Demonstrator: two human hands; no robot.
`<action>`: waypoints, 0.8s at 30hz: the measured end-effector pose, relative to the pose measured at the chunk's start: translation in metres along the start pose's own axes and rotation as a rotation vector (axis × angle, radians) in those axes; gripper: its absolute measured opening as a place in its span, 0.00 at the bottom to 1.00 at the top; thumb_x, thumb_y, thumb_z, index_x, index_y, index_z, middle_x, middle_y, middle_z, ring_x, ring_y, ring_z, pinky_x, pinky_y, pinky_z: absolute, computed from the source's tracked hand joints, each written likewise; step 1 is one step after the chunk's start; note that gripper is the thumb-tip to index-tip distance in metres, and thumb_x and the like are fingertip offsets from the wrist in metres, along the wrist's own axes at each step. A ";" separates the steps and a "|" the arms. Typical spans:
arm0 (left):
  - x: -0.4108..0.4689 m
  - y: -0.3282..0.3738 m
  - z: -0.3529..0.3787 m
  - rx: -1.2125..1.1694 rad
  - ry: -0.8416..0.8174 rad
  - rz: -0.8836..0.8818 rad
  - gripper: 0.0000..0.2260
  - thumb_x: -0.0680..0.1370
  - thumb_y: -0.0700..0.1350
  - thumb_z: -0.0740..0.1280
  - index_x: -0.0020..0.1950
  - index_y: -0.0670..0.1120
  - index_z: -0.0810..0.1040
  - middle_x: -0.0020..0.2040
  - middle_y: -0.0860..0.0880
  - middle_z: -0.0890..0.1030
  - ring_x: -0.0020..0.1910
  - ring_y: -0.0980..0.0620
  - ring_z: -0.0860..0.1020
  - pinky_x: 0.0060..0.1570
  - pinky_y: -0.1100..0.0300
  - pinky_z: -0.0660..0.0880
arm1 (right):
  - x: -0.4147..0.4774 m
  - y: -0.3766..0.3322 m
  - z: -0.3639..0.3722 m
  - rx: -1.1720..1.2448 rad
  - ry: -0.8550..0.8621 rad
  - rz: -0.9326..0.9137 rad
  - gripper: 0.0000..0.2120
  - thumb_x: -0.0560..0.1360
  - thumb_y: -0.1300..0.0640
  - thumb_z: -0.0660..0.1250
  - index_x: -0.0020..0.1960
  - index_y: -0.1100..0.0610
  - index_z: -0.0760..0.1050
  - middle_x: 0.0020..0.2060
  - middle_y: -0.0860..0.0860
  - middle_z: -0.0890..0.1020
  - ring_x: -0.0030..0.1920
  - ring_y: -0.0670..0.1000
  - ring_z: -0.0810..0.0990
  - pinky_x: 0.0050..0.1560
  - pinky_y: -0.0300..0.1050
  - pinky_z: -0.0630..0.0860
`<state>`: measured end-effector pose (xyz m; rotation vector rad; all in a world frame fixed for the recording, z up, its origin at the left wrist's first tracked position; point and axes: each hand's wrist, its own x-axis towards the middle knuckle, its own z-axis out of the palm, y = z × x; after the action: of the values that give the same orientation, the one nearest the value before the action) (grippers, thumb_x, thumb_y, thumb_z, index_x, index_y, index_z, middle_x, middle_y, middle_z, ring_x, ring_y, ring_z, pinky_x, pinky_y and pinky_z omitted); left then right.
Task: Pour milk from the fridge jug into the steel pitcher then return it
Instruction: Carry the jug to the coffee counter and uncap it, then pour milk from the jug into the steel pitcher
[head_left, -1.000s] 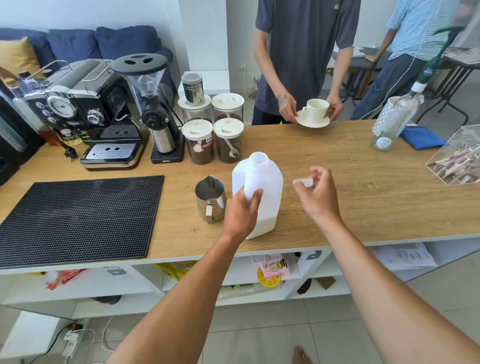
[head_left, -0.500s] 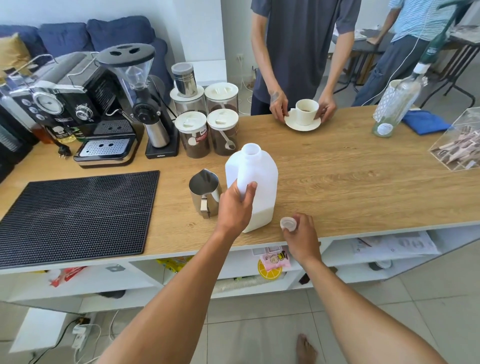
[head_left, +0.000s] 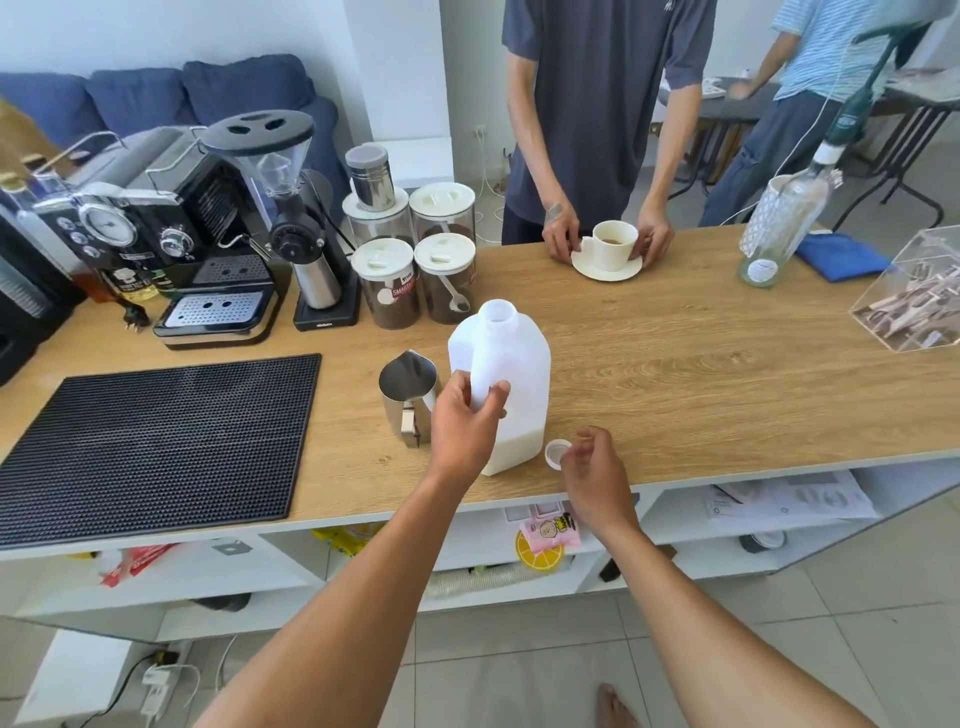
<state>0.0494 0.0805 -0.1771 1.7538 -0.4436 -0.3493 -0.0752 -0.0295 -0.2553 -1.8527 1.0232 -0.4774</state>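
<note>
The milk jug (head_left: 506, 384) stands uncapped on the wooden surface (head_left: 701, 374) just beside the steel pitcher (head_left: 408, 395) — pouring and the return look still to come. The left hand (head_left: 465, 426) has its fingers wrapped round the handle; the right hand (head_left: 592, 467) pinches the cap (head_left: 557, 451) down. Only "SMARTEX"-like lettering on a coffee canister (head_left: 387, 288) shows — not clearly legible.

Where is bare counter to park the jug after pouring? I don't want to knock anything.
Free: the wood between the jug, the cup and the clear box; also the black mat. Crowded: the back left, around the canisters and grinder, and beside the pitcher.
</note>
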 end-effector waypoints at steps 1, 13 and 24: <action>-0.003 -0.002 -0.002 0.005 0.034 0.021 0.08 0.78 0.49 0.70 0.49 0.49 0.72 0.43 0.51 0.79 0.40 0.58 0.78 0.39 0.65 0.73 | -0.003 -0.007 0.000 -0.001 0.025 -0.056 0.12 0.80 0.55 0.61 0.62 0.56 0.71 0.49 0.47 0.79 0.51 0.50 0.79 0.47 0.42 0.75; -0.022 -0.072 -0.053 0.105 0.396 -0.162 0.12 0.79 0.49 0.67 0.57 0.45 0.70 0.54 0.49 0.73 0.54 0.50 0.73 0.53 0.58 0.68 | -0.030 -0.084 0.049 0.126 0.032 -0.385 0.17 0.80 0.48 0.59 0.65 0.55 0.71 0.56 0.46 0.78 0.53 0.43 0.76 0.53 0.36 0.73; 0.011 -0.083 -0.065 0.027 0.159 -0.263 0.17 0.83 0.51 0.59 0.44 0.42 0.79 0.39 0.50 0.78 0.36 0.54 0.73 0.36 0.60 0.67 | -0.011 -0.108 0.053 0.129 -0.104 -0.315 0.16 0.83 0.52 0.54 0.46 0.59 0.74 0.41 0.44 0.81 0.42 0.38 0.76 0.44 0.28 0.68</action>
<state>0.0981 0.1467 -0.2435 1.8545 -0.1030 -0.3873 0.0032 0.0313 -0.1864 -1.9070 0.6181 -0.6101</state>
